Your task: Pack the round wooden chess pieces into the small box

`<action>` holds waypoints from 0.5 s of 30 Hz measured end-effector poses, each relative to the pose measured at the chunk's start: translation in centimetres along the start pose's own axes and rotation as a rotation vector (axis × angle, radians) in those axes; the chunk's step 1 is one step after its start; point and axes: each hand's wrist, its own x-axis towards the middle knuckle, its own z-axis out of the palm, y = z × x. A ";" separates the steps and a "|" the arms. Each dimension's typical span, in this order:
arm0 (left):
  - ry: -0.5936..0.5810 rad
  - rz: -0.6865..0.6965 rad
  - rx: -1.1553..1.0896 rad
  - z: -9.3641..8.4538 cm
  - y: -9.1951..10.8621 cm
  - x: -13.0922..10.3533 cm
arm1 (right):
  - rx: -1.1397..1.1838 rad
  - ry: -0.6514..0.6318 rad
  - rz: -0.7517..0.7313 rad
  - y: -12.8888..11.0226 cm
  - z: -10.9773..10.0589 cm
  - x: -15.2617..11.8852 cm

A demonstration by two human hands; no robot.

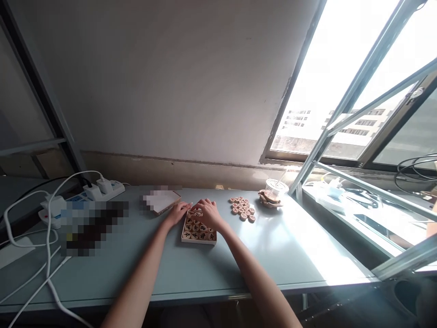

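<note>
A power strip (118, 187) with white cables (48, 237) lies left of the hands (207, 215); right of them stand a lidded cup (277, 186) and, farther off, a window (310, 91).

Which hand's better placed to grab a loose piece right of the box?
Right, likely: the right hand, over the box, is nearer the loose pieces. The left hand, at the box's far left corner, would have to reach past it.

1 head-worn camera looks forward and down from behind and above the near edge of the tabletop (191, 275), close enough that 2 forearms (261, 275) enter at the bottom. It faces the wall (177, 82), with the xiangqi box (199, 242) below centre and the window (316, 73) past the far right corner.
</note>
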 end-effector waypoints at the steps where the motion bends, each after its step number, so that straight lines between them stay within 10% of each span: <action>1: -0.010 0.006 -0.006 -0.1 0.2 0.0 | 0.016 0.003 -0.002 0.3 0.1 0.0; 8: -0.239 -0.076 -0.084 -1.1 1.6 -0.9 | -0.106 0.138 0.316 5.9 -2.6 -2.6; 15: -0.230 -0.116 -0.094 -0.9 1.6 -0.9 | -0.288 -0.078 0.570 9.4 -3.1 -4.4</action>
